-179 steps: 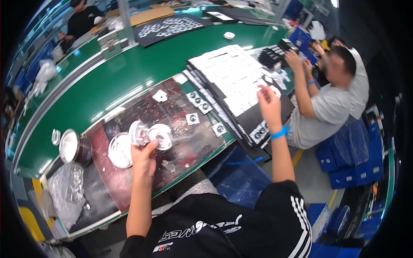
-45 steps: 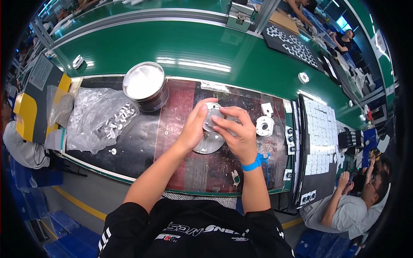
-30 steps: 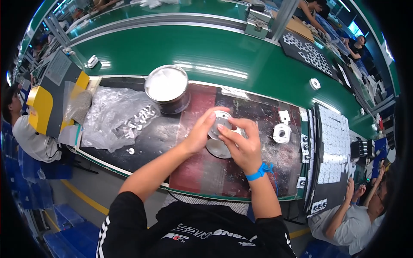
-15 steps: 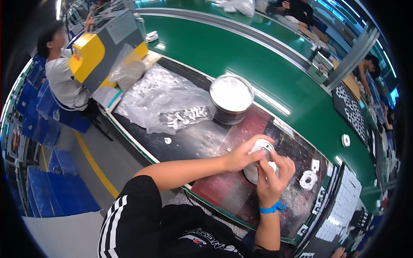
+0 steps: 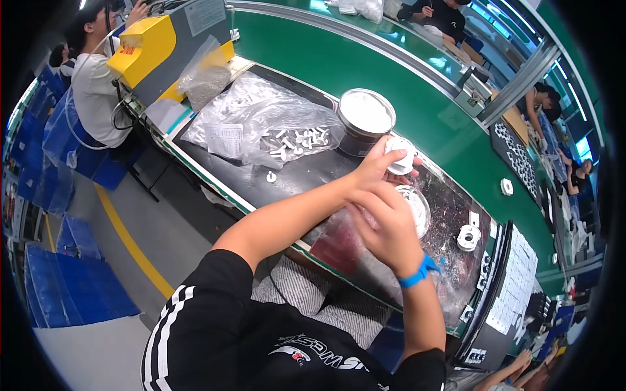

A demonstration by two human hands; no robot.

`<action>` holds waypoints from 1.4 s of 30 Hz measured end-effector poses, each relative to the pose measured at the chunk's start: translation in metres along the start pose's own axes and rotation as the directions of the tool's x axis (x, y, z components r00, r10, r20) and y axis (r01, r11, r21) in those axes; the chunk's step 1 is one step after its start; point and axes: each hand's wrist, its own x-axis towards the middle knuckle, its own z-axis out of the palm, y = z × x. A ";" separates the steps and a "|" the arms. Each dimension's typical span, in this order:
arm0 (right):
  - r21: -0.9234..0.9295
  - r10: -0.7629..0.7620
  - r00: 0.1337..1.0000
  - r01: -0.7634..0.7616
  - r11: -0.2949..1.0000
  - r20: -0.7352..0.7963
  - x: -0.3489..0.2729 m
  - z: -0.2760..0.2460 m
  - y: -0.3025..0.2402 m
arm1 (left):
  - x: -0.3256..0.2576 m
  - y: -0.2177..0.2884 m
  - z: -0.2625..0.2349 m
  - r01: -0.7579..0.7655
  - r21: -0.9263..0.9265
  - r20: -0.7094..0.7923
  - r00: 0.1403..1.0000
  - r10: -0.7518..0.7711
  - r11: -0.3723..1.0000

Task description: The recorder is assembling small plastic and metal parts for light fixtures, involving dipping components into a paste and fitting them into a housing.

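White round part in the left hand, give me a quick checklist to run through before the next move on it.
1. Left hand has the white round part at its fingertips: ok.
2. Right hand free to help: cannot tell, its back hides the fingers.
3. Clear round dish within reach beside the right hand: ok.
4. Grey tin stands upright just beyond the left hand: ok.
5. Spare white ring part lies flat on the mat, apart from both hands: ok.
6. Bag of small white parts lies on the bench: ok.
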 end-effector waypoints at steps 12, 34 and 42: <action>-0.205 0.149 0.880 -0.060 0.977 0.451 0.077 0.172 0.020 | 0.004 -0.018 -0.010 -0.007 0.122 0.003 1.000 0.006 0.993; -0.284 0.558 0.730 -0.675 0.681 -0.394 -0.163 -0.037 0.008 | 0.004 -0.013 0.002 0.019 0.222 -0.060 0.998 -0.005 0.975; -0.129 0.712 0.576 -0.805 0.579 -0.401 -0.152 -0.039 0.035 | 0.004 -0.011 0.002 0.027 0.215 -0.061 0.998 -0.015 0.976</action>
